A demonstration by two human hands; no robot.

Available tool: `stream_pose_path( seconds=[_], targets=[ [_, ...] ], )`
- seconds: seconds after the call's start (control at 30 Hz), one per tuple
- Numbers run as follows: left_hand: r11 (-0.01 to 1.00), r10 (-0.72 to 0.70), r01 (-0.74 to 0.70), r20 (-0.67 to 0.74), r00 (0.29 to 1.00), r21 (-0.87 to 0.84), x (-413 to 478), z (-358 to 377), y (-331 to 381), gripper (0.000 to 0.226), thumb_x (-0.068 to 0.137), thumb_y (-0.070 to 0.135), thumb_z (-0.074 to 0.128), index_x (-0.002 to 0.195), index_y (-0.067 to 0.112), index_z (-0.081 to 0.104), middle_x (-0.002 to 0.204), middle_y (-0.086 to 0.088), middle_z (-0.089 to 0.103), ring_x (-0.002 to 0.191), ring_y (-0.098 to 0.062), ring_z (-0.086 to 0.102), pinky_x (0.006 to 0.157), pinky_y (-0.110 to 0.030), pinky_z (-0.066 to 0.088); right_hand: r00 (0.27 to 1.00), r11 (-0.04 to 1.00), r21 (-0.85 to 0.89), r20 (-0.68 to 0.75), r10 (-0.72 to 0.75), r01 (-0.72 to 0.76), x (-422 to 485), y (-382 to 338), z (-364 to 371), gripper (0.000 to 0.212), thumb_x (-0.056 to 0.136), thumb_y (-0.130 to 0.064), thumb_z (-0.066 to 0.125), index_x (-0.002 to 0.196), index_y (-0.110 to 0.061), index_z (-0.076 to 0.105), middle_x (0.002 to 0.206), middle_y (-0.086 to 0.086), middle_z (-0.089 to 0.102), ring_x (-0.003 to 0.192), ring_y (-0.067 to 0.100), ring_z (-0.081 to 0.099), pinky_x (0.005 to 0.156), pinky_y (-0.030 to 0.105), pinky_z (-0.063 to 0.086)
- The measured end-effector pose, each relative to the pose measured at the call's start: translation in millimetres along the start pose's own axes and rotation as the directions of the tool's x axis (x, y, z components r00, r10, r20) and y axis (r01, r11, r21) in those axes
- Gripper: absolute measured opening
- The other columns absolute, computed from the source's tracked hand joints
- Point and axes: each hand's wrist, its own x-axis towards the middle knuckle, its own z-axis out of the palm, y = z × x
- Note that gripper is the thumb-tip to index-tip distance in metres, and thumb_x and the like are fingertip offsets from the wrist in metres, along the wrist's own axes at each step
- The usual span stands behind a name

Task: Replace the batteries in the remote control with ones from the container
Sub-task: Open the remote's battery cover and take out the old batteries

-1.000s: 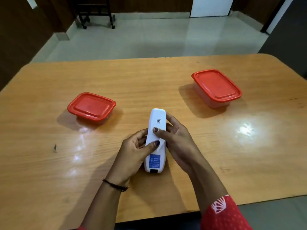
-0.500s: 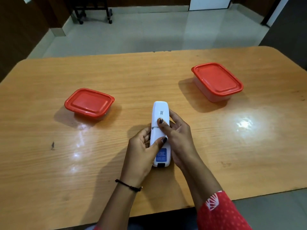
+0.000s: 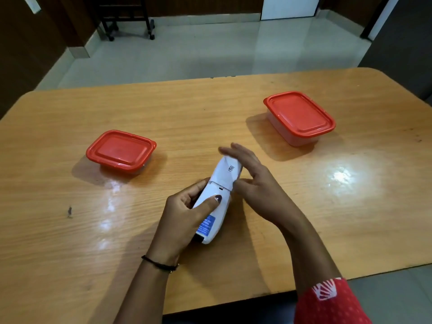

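A white remote control lies back-side up near the table's middle, tilted to the right, with a blue label at its near end. My left hand grips its lower half, thumb pressed on the back. The battery cover at the far end looks slid or lifted a little from the body. My right hand rests against the cover's right side with fingers spread. A low container with a red lid sits to the left, and a taller container with a red lid sits at the right rear. No batteries show.
The wooden table has a rounded far right corner and a near edge close to my body. Beyond it is a tiled floor with a dark wheeled stand at the back.
The remote has swung from straight to tilted right. My right hand's fingers came off the back and spread beside the cover, which has shifted from the body. The camera view has tilted up.
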Motion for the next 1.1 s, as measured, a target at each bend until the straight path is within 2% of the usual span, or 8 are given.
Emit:
stream_pose_path(
  seconds=[0.13, 0.23, 0.47, 0.73, 0.83, 0.93, 1.03, 1.1],
  targets=[
    [0.993, -0.103, 0.103, 0.008, 0.995, -0.061, -4, -4, 6, 0.033, 0.083, 0.008, 0.064, 0.112, 0.025, 0.067, 0.091, 0.002, 0.076, 0.074, -0.018, 0.071, 0.061, -0.043, 0.06, 0.996, 0.918, -0.389, 0.077, -0.047, 0.073, -4, 2, -1, 0.078, 0.078, 0.013, 0.047, 0.134, -0.041, 0.042, 0.148, -0.015, 0.026, 0.136, 0.002, 0.022, 0.088, 0.005, 0.028],
    [0.992, -0.126, 0.127, 0.008, 0.992, -0.02, -6, -4, 8, 0.032, 0.082, 0.01, 0.066, 0.109, 0.027, 0.069, 0.09, -0.001, 0.075, 0.07, -0.023, 0.071, 0.054, -0.047, 0.059, 0.989, 0.822, -0.554, 0.018, -0.144, 0.13, -4, -2, -1, 0.064, 0.078, 0.009, 0.057, 0.125, -0.034, 0.051, 0.143, -0.013, 0.034, 0.131, 0.003, 0.028, 0.087, 0.012, 0.032],
    [0.974, -0.168, 0.164, 0.013, 0.986, 0.156, -6, -15, 9, 0.035, 0.077, 0.01, 0.073, 0.108, 0.025, 0.071, 0.102, 0.0, 0.072, 0.066, -0.018, 0.071, 0.049, -0.038, 0.058, 0.99, 0.846, -0.514, 0.072, -0.118, 0.138, -5, 2, -7, 0.048, 0.068, -0.004, 0.075, 0.11, -0.025, 0.062, 0.11, -0.01, 0.059, 0.104, 0.007, 0.05, 0.082, 0.032, 0.048],
    [0.989, -0.109, 0.115, -0.067, 0.992, 0.095, 1, -25, 13, 0.026, 0.076, 0.005, 0.072, 0.097, 0.021, 0.074, 0.087, -0.002, 0.076, 0.063, -0.021, 0.069, 0.049, -0.044, 0.058, 0.968, 0.804, -0.545, 0.063, -0.242, 0.237, -9, 9, 2, 0.055, 0.073, -0.011, 0.075, 0.122, -0.029, 0.058, 0.11, -0.014, 0.039, 0.105, 0.009, 0.041, 0.083, 0.021, 0.041],
    [0.991, -0.132, 0.129, -0.07, 0.989, -0.044, 2, -30, 12, 0.027, 0.078, 0.006, 0.069, 0.103, 0.016, 0.071, 0.092, -0.011, 0.075, 0.068, -0.025, 0.071, 0.049, -0.042, 0.059, 0.97, 0.867, -0.478, -0.105, -0.218, 0.143, -11, 15, -7, 0.061, 0.073, -0.018, 0.077, 0.129, -0.027, 0.055, 0.112, -0.009, 0.047, 0.108, 0.011, 0.041, 0.092, 0.015, 0.033],
    [0.98, -0.128, 0.117, -0.06, 0.99, -0.164, 2, -28, 13, 0.028, 0.08, 0.011, 0.066, 0.108, 0.015, 0.067, 0.095, -0.014, 0.075, 0.082, -0.03, 0.072, 0.05, -0.039, 0.059, 0.902, 0.879, -0.464, -0.419, -0.106, -0.112, -10, 23, -19, 0.061, 0.076, -0.027, 0.075, 0.132, -0.026, 0.052, 0.114, -0.001, 0.053, 0.11, 0.018, 0.039, 0.093, 0.03, 0.036],
    [0.971, -0.123, 0.112, -0.04, 0.992, -0.21, 2, -24, 13, 0.033, 0.077, 0.015, 0.067, 0.11, 0.015, 0.066, 0.099, -0.014, 0.074, 0.087, -0.029, 0.072, 0.052, -0.039, 0.059, 0.849, 0.701, -0.576, -0.523, 0.08, -0.421, -14, 32, -21, 0.056, 0.083, -0.039, 0.065, 0.134, -0.025, 0.047, 0.121, 0.006, 0.051, 0.115, 0.028, 0.036, 0.092, 0.044, 0.034],
    [0.967, -0.13, 0.123, -0.014, 0.991, -0.224, 2, -19, 12, 0.039, 0.074, 0.016, 0.068, 0.113, 0.015, 0.064, 0.101, -0.014, 0.073, 0.089, -0.029, 0.072, 0.054, -0.04, 0.059, 0.849, 0.607, -0.635, -0.511, 0.132, -0.477, -16, 37, -20, 0.058, 0.085, -0.041, 0.06, 0.138, -0.023, 0.043, 0.126, 0.008, 0.048, 0.118, 0.03, 0.034, 0.094, 0.044, 0.03]
  ],
)
